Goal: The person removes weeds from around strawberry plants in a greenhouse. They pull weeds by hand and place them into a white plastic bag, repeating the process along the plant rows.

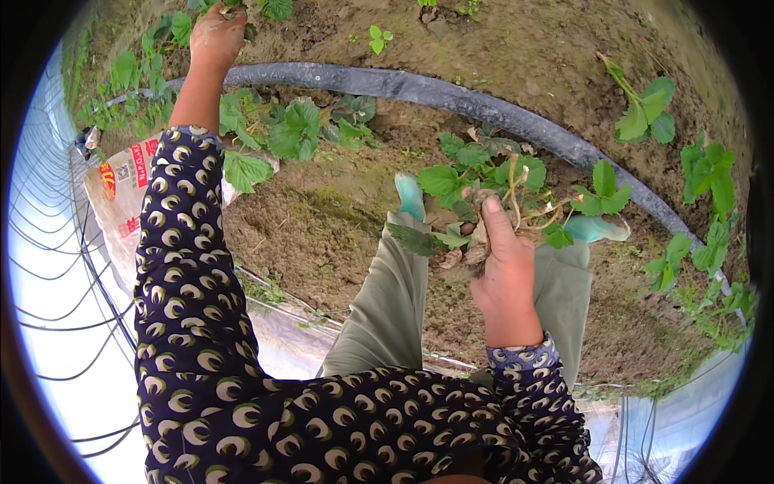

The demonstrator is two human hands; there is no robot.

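My right hand (505, 266) is closed around a bunch of strawberry plants (478, 175) with green leaves, dry brown leaves and pale stems, held above the soil between my feet. My left hand (219, 36) reaches far out to the upper left, past the dark hose, its fingers at leafy plants near the picture's rim. What its fingertips grip is partly hidden. More strawberry plants (294, 129) grow in the soil just below the hose, right of my left forearm.
A flat dark hose (387, 83) curves across the soil bed (290, 236). A printed plastic sack (121, 206) lies at the left, partly behind my sleeve. Further plants (713, 175) stand at the right. My feet in teal footwear (411, 195) are on the soil.
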